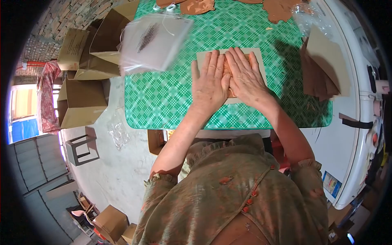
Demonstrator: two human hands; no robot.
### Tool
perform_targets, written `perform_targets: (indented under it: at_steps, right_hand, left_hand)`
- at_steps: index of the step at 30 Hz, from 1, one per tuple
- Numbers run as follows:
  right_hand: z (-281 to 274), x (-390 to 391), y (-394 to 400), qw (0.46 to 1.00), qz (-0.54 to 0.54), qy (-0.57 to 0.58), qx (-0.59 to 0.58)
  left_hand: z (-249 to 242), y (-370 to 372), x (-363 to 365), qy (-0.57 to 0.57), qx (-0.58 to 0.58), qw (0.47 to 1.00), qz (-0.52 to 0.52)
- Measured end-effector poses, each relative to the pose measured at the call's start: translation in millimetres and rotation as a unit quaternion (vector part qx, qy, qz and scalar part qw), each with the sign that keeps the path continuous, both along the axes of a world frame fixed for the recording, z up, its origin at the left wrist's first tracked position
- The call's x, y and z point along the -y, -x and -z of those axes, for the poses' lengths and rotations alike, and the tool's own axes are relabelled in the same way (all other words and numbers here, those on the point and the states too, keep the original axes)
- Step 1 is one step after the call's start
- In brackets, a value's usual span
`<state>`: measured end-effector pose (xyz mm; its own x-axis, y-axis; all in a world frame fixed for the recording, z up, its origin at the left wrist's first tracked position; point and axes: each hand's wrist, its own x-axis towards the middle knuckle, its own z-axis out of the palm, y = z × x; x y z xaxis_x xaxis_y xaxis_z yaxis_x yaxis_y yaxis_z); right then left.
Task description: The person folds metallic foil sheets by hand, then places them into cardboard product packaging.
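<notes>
My left hand (pixel 210 83) lies flat, fingers stretched forward, on a brown-orange piece set on a beige card sheet (pixel 201 56). Beside it my right hand (pixel 246 79) presses flat on the same piece, fingers extended, the thumbs close together. Most of the brown-orange piece (pixel 232 94) is hidden under my palms; only small parts show between and around the hands. A stack of clear plastic bags (pixel 171 41) with dark print lies to the left of my left hand.
A green plaid cloth (pixel 163 102) covers the table. Brown and beige sheets (pixel 326 61) lie at its right edge, near crumpled clear plastic (pixel 312 18). Brown cut pieces (pixel 198 5) and white string (pixel 170 7) are at the far edge. Open cardboard boxes (pixel 83 98) stand left.
</notes>
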<state>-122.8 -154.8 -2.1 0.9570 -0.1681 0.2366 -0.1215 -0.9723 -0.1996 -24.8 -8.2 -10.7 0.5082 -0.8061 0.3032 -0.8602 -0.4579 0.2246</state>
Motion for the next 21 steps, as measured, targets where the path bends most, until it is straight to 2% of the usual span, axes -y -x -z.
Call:
perform_targets:
  at_steps: [10,13,16,19,21]
  right_hand:
    - [-2,7,1,0.994,-0.001,-0.107,0.021]
    - [4,10,0,0.996,-0.015,-0.075,0.043]
    - [-3,23,1,0.984,-0.022,-0.172,0.044]
    - [-19,27,30,0.919,0.059,-0.371,0.119]
    - [-18,25,65,0.909,0.079,-0.368,0.176]
  left_hand:
    - [2,0,-1,-0.016,0.025,1.000,0.000]
    - [-1,0,1,-0.016,0.023,1.000,0.004]
    - [-6,3,1,-0.011,0.020,1.000,0.003]
    - [-6,9,-3,-0.001,0.024,1.000,0.002]
    - [-5,19,-10,0.000,0.023,1.000,0.003]
